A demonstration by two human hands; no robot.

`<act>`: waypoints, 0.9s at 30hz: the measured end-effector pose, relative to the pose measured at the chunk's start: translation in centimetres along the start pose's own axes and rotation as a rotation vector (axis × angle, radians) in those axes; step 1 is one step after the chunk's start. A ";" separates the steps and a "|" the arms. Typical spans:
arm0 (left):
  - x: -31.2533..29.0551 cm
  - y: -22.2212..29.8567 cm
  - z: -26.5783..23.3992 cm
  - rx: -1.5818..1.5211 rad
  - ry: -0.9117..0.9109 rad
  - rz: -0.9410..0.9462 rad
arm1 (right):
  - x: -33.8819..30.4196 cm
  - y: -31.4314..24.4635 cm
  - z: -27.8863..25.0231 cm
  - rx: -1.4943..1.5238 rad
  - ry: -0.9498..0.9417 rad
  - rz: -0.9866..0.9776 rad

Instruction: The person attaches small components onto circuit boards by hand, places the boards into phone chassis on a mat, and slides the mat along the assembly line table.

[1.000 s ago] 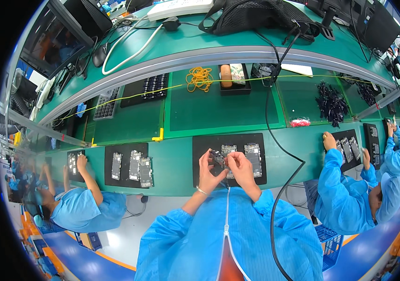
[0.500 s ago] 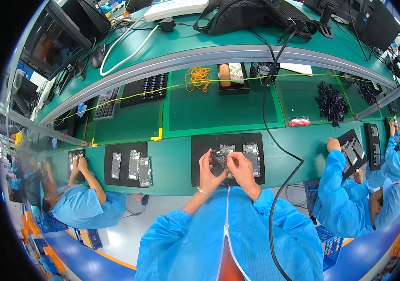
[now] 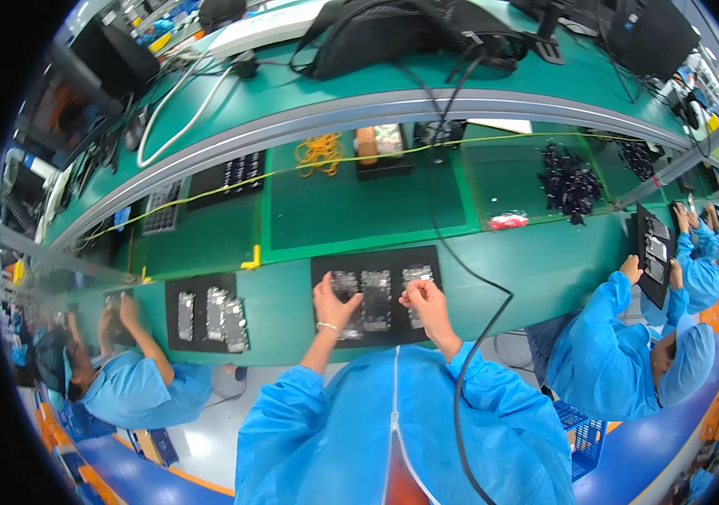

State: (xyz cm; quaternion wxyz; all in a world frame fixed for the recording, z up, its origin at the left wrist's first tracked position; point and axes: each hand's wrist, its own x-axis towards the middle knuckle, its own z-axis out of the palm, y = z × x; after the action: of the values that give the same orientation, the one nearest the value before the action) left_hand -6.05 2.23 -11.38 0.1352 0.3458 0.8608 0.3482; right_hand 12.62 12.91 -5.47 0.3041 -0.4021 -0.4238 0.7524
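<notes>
Head view.

Black mat (image 3: 376,260), one, lying on the green tabletop (image 3: 282,307) in front of the person; landmark for all places below.

Circuit boards, three, side by side on the mat: left board (image 3: 345,282), on the mat's left part, partly covered by a hand and blurred; middle board (image 3: 376,300), in full sight at the mat's centre; right board (image 3: 418,273), on the mat's right part, partly covered.

Left hand (image 3: 332,310), bare, bracelet (image 3: 327,326) at the wrist: over the mat's left part, thumb and fingers spread apart about the left board; whether they grip it or merely touch it, cannot tell.

Right hand (image 3: 429,309), bare: over the mat's right part, in front of the right board; fingertips drawn together, anything small between them too blurred to tell.

Second mat (image 3: 200,320), black, left of the mat and apart from it, bearing three more boards.

Black cable (image 3: 508,296), bent, to the right of the mat.

Yellow bands (image 3: 319,155), tangled, well beyond the mat.

Dark strips (image 3: 570,183), heaped, beyond the mat and to its right.

Dark tray (image 3: 656,252) with boards, far right of the mat, tilted up in a co-worker's hands.
</notes>
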 end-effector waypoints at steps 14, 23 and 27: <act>-1.0 -10.8 2.6 0.255 0.253 -0.265 | 12.9 -7.3 -23.2 -1.228 0.461 -0.590; -1.7 -4.5 3.6 -0.593 -0.257 -0.404 | 19.4 -6.6 -28.5 -1.644 0.390 -0.581; -5.1 0.9 9.4 -0.397 -0.230 -0.458 | 17.6 -6.9 -26.7 -1.364 0.021 -0.576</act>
State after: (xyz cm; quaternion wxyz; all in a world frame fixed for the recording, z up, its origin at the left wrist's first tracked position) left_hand 2.55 3.90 -17.61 0.3709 0.1473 0.8107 0.4284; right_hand 27.81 40.57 -13.99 0.1762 -0.3819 -0.8830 0.2084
